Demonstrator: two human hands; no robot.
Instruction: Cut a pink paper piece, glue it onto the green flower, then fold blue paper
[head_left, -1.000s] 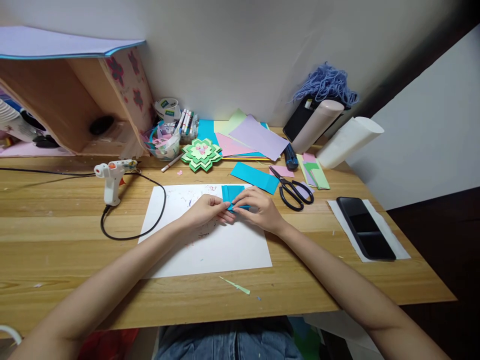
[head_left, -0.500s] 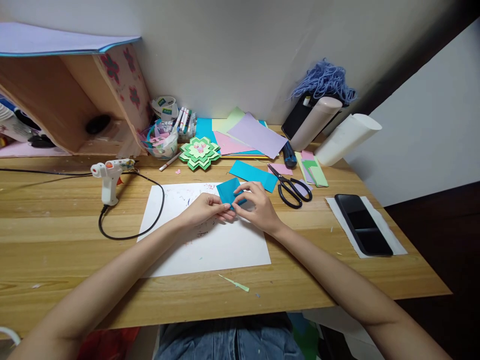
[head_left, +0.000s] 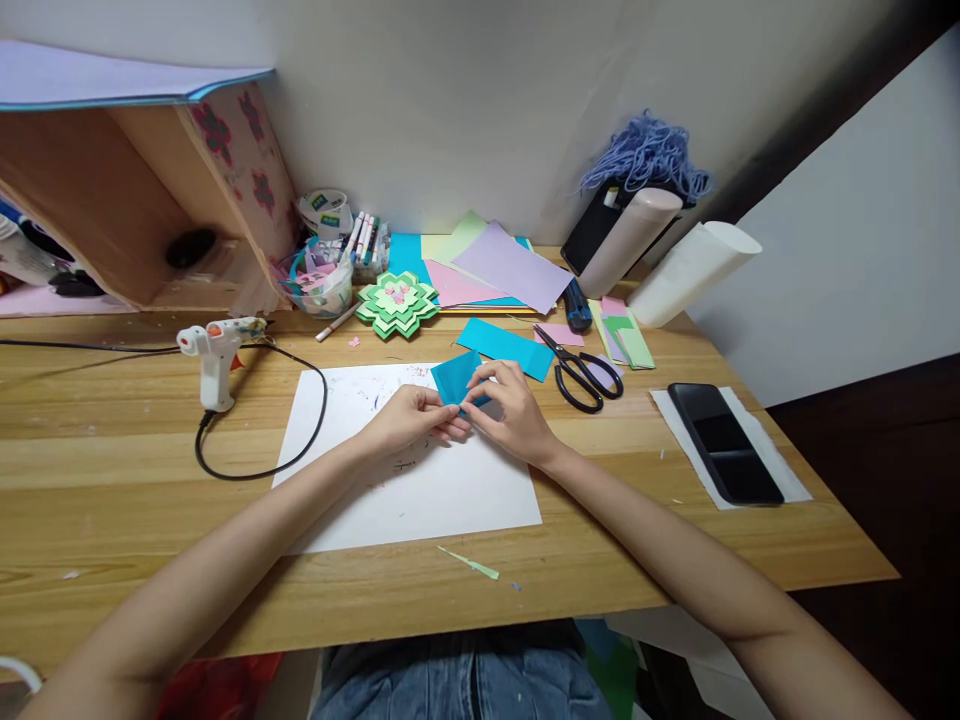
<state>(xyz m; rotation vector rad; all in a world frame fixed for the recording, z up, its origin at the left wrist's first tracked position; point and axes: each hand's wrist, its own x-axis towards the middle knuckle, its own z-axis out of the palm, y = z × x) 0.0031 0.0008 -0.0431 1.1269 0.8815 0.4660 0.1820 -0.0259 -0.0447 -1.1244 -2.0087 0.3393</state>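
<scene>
A small folded piece of blue paper (head_left: 454,380) is pinched between both my hands above a white sheet (head_left: 420,490) on the wooden desk. My left hand (head_left: 412,418) grips its lower left corner with closed fingers. My right hand (head_left: 508,410) holds its right side, fingers curled over the fold. The paper stands tilted, one corner pointing away from me.
A hot glue gun (head_left: 214,358) with a black cord lies left of the sheet. Behind are a green layered paper flower (head_left: 396,303), coloured paper sheets (head_left: 502,272), a blue strip (head_left: 504,348), scissors (head_left: 581,372) and a marker cup. A black phone (head_left: 724,442) lies at right.
The blue paper was lying flat under my fingers a second ago; now it is lifted and turned to a tilted angle. My hands have stayed in nearly the same place.
</scene>
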